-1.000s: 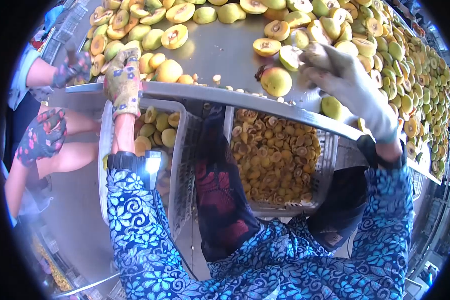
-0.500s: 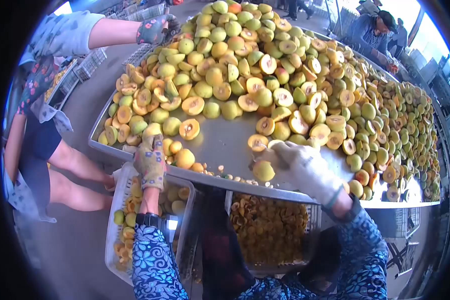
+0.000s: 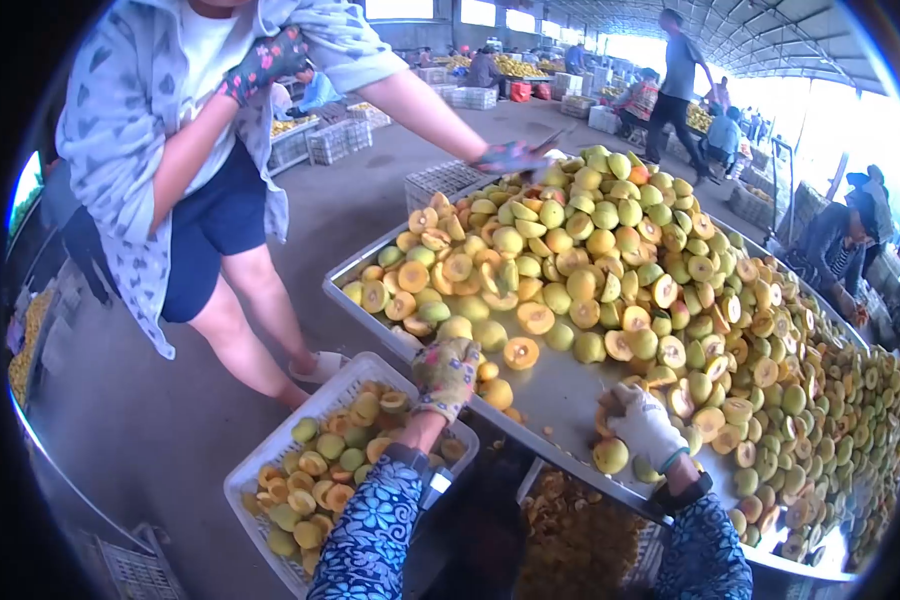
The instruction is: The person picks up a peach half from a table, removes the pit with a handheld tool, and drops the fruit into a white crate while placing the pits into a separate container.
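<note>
Halved yellow-green fruit [image 3: 600,240] is heaped on a metal table [image 3: 560,395]. My left hand [image 3: 446,378], in a patterned glove, is at the table's near edge beside some fruit; its fingers are curled, and what they hold is hidden. In a white glove, my right hand [image 3: 645,422] bends over the metal surface with its fingers round a piece of fruit. A whole-looking fruit [image 3: 610,456] lies just below those fingers. Under my left arm, a white crate [image 3: 245,480] holds fruit halves. A second crate below the table edge contains darker pieces [image 3: 575,530].
A person [image 3: 205,150] in a light shirt and flowered gloves stands at the left, one hand reaching to the heap's far side. Another person [image 3: 835,245] works at the right edge. Behind are more crates [image 3: 340,142] and a walking person [image 3: 673,85].
The view has swung up and left, showing more of the standing person and the hall. My right hand's fingers are now closer together, beside the fruit near the table's front edge.
</note>
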A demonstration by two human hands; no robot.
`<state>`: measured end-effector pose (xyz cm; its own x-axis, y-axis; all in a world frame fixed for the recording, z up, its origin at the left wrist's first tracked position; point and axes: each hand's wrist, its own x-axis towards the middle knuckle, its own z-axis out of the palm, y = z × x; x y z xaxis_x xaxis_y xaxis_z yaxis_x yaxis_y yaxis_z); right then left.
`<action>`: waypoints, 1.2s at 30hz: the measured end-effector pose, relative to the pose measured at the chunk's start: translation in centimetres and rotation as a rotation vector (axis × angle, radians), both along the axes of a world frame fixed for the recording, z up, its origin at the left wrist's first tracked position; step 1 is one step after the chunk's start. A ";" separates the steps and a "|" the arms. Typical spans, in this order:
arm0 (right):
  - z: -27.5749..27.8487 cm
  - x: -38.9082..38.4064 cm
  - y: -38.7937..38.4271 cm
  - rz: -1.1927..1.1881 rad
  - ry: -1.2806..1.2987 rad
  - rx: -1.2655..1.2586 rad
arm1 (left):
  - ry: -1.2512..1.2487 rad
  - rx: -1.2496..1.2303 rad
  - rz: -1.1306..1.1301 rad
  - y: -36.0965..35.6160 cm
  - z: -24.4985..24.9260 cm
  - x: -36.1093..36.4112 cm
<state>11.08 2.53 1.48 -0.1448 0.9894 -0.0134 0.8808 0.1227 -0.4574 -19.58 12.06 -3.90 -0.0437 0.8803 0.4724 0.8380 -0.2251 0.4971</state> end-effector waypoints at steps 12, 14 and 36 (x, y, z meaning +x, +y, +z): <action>2.1 -4.5 -4.9 0.003 -0.024 0.266 | -1.100 0.057 -0.122 2.4 3.9 -9.8; 2.0 -5.3 -4.3 -0.027 0.106 0.206 | -0.941 0.009 -0.054 3.2 3.6 -11.3; -2.1 -14.0 -1.3 -0.224 0.630 0.285 | 0.717 -0.793 -0.337 2.8 7.9 -2.2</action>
<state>-2.97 1.23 -0.62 0.1669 0.9486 0.2687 0.4788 0.1602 -0.8632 -21.74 14.89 4.02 0.3107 0.8588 -0.4073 0.9441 -0.3283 0.0280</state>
